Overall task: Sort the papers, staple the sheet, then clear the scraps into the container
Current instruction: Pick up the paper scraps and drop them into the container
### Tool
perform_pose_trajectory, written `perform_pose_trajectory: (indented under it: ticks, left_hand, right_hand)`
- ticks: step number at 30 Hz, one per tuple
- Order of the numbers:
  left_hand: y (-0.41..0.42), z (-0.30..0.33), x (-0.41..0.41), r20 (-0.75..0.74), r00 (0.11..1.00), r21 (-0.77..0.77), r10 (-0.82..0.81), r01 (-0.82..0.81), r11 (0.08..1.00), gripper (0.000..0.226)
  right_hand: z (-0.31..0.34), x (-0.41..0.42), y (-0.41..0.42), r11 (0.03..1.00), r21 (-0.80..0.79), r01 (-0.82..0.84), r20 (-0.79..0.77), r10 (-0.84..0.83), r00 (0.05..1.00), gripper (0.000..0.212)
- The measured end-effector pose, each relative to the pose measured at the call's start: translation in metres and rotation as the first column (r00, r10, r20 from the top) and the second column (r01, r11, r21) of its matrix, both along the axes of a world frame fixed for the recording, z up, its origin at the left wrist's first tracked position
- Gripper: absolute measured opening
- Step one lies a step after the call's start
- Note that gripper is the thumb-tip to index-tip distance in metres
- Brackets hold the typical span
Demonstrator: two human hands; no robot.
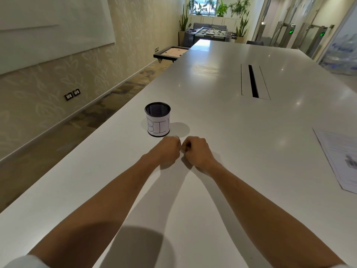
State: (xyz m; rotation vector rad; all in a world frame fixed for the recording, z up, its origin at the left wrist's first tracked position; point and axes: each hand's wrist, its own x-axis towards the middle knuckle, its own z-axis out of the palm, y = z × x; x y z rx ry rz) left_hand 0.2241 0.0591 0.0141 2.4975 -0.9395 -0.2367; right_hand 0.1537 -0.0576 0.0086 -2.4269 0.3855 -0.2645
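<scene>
A black mesh cup (157,119) wrapped in a white label reading "BIN" stands upright on the white table (222,120). Just in front of it, my left hand (167,150) and my right hand (197,151) rest on the table as closed fists, knuckles almost touching. A sliver of white shows at the top of my left fist; whether either fist holds scraps I cannot tell. A printed paper sheet (342,157) lies flat at the right edge of the view, well away from both hands. No stapler is in view.
A long cable slot (253,81) is cut into the table farther back. The table's left edge runs diagonally beside the carpeted floor and wall. A low game board (171,52) and a foosball table (210,32) stand beyond the far end.
</scene>
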Motion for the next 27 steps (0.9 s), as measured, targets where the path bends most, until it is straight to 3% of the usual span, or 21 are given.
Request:
perform_pose_trajectory:
  ticks: [3,9,12,20,27]
  left_hand:
    - [0.0,0.01,0.006,-0.083,0.996,-0.142,0.042,-0.054,0.988,0.016]
    - [0.003,0.04,0.024,-0.296,0.953,-0.443,0.068,-0.2,0.874,0.015]
    - [0.005,0.065,0.034,-0.296,0.95,-0.545,0.096,-0.25,0.8,0.017]
    - [0.019,0.093,0.081,-0.123,0.949,-0.557,0.292,-0.309,0.771,0.009]
    - [0.031,0.078,0.09,0.079,0.943,-0.367,0.323,-0.274,0.889,0.022]
  right_hand:
    - [0.005,0.004,-0.004,0.971,0.235,0.045,0.069,-0.062,0.996,0.011]
    - [0.036,0.029,-0.007,0.931,0.364,0.018,0.226,-0.107,0.968,0.012]
    - [0.06,0.047,-0.005,0.91,0.414,-0.038,0.304,-0.098,0.948,0.017]
    - [0.104,0.096,0.013,0.951,0.301,-0.066,0.329,-0.039,0.944,0.008]
    - [0.092,0.113,0.018,0.997,0.077,-0.026,0.264,0.004,0.965,0.022]
